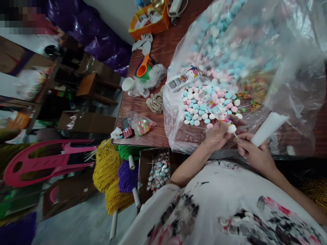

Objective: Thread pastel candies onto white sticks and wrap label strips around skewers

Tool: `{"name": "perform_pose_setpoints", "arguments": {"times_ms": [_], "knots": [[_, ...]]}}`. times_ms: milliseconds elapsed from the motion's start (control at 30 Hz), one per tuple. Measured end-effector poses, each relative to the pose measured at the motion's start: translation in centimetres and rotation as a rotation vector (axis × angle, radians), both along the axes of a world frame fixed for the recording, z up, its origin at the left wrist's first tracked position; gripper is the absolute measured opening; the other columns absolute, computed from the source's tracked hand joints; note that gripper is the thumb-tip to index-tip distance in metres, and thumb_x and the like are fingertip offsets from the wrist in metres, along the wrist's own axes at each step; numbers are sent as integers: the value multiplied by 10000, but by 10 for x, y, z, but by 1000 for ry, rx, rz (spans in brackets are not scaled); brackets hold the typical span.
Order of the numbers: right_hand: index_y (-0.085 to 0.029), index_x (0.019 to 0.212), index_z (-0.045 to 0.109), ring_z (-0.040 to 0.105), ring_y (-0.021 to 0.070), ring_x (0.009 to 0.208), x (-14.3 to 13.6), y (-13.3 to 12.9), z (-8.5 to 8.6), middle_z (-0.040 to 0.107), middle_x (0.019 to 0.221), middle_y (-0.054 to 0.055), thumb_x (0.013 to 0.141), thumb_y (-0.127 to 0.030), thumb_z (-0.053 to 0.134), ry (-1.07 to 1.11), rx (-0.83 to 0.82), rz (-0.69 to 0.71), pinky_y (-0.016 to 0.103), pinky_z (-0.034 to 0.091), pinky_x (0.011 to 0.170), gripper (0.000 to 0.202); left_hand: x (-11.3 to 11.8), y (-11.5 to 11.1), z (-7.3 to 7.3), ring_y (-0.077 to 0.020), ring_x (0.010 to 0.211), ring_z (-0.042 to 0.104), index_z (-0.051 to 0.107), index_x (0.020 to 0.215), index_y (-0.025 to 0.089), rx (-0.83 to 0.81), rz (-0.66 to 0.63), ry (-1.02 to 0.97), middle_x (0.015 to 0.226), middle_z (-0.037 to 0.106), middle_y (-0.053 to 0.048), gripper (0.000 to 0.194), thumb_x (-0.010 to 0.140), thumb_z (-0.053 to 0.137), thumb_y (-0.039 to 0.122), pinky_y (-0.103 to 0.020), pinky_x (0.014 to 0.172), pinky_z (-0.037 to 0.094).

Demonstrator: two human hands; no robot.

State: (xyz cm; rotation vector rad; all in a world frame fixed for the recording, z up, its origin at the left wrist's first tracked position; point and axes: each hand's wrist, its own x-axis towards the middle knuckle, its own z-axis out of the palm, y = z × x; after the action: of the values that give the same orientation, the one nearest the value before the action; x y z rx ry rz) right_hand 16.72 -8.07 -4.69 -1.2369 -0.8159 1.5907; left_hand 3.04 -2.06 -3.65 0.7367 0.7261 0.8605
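My left hand is closed in a pinch on a small printed wrapper, at the front edge of a large clear plastic bag. Against its fingertips is a white round candy with a thin white stick below it. My right hand is closed around a long white bundle, too blurred to tell its kind. Its thumb and fingertips come close to the stick's lower end; whether they touch it I cannot tell. Loose pink, blue and white candies lie just beyond both hands.
The clear bag spreads across the wooden table, with ring-shaped candies and a stack of printed wrappers by it. A keypad phone, a white cup and an orange basket stand left. Below is a box of wrapped candies.
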Motion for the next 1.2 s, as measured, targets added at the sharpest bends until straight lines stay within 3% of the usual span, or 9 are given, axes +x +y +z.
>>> {"name": "perform_pose_setpoints", "arguments": {"times_ms": [67, 167, 233, 333, 500, 700, 867, 1067, 1200], "knots": [[-185, 801, 681, 406, 82, 468, 9, 2, 4, 476, 505, -56, 860, -356, 674, -227, 146, -44, 225, 319, 466, 181, -15, -6, 6, -205, 887, 677, 624, 1032, 183, 199, -118, 230, 921, 681, -56, 661, 681, 733, 733, -333, 784, 548], [-183, 810, 706, 450, 89, 487, 25, 6, 11, 512, 523, -45, 859, -300, 654, -449, 296, -49, 228, 362, 492, 137, -47, -7, 32, -217, 993, 675, 632, 1151, 200, 787, -111, 760, 1041, 706, -80, 434, 857, 692, 513, -393, 905, 545], [-185, 784, 699, 441, 86, 465, 33, 8, 15, 500, 502, -50, 857, -296, 649, -437, 287, 30, 224, 351, 473, 142, -64, 0, 50, -258, 1206, 611, 614, 1209, 222, 1224, -58, 1075, 1188, 684, -97, 334, 916, 639, 381, -503, 1091, 443], [-190, 765, 683, 408, 80, 431, 38, 7, 15, 478, 473, -57, 869, -336, 652, -335, 206, 164, 222, 315, 440, 182, -75, 21, 63, -307, 1421, 436, 564, 1276, 234, 1581, -147, 1321, 1362, 604, -113, 338, 938, 554, 241, -636, 1204, 220], [-209, 890, 711, 498, 111, 464, 45, 1, 6, 586, 556, -29, 890, -272, 617, -516, 393, 131, 241, 393, 473, 113, -75, 43, 45, -229, 1010, 650, 580, 1238, 160, 1442, -452, 1121, 1056, 685, -121, 318, 958, 462, 252, -415, 943, 496], [-160, 1038, 707, 708, 198, 678, 56, 4, 4, 761, 832, 90, 792, -91, 556, -1097, 1071, 245, 275, 524, 609, 297, -70, 38, 41, -205, 885, 625, 667, 1063, 206, 1065, -581, 867, 987, 684, -89, 335, 937, 541, 490, -295, 790, 447], [-149, 1014, 684, 711, 182, 666, 50, 11, 8, 768, 841, 90, 808, -80, 554, -1057, 1117, 292, 259, 531, 612, 254, -63, 31, 38, -219, 871, 612, 679, 984, 206, 995, -597, 797, 905, 663, -81, 294, 927, 566, 473, -315, 796, 451], [-194, 1003, 700, 731, 178, 674, 52, 11, 5, 779, 834, 70, 850, -107, 563, -910, 1003, 219, 258, 551, 609, 224, -74, 26, 28, -307, 1110, 554, 490, 1360, 178, 1306, -500, 1261, 1204, 623, -160, 504, 884, 596, 304, -439, 952, 413], [-182, 1006, 711, 735, 188, 687, 49, 7, 2, 776, 810, 80, 879, -160, 611, -987, 1077, 203, 269, 556, 631, 163, -80, 26, 25, -271, 984, 571, 539, 1237, 141, 1417, -523, 1534, 1039, 635, -140, 370, 879, 449, 129, -387, 839, 425]]}}
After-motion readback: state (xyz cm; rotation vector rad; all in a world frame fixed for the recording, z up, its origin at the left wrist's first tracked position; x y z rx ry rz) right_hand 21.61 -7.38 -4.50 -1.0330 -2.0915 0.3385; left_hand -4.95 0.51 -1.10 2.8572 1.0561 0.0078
